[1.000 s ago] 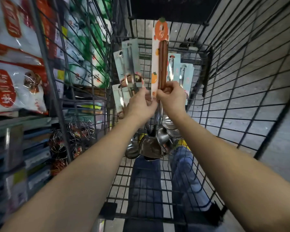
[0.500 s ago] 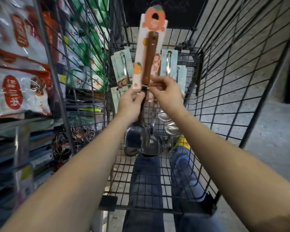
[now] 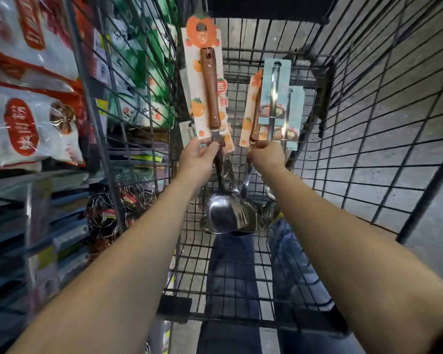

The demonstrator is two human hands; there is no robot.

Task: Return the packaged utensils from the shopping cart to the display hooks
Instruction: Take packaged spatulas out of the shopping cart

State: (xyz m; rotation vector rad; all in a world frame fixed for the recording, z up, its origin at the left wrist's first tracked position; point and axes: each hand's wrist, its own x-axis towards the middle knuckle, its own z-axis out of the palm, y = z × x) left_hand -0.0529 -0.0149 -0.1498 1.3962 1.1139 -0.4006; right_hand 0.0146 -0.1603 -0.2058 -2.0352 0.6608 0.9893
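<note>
My left hand (image 3: 198,155) grips a packaged ladle (image 3: 210,90) just below its brown wooden handle. Its white card with an orange top tab stands upright above the wire shopping cart (image 3: 356,139). The steel bowl (image 3: 225,213) hangs below my wrist. My right hand (image 3: 267,155) is closed on the lower end of a second wooden-handled utensil (image 3: 253,116) on an orange-printed card. Next to it stand pale blue carded steel utensils (image 3: 275,90), upright in the cart.
A wire display rack (image 3: 97,129) stands left of the cart, with red and white packets (image 3: 28,123) and green packets (image 3: 136,72) hanging on it. Wire whisks (image 3: 118,208) lie on a lower shelf. Bare concrete floor lies to the right.
My hands have parted. The left lifted the wooden-handled ladle up and leftward out of the cart. The right let go of it and closed on a second carded utensil.
</note>
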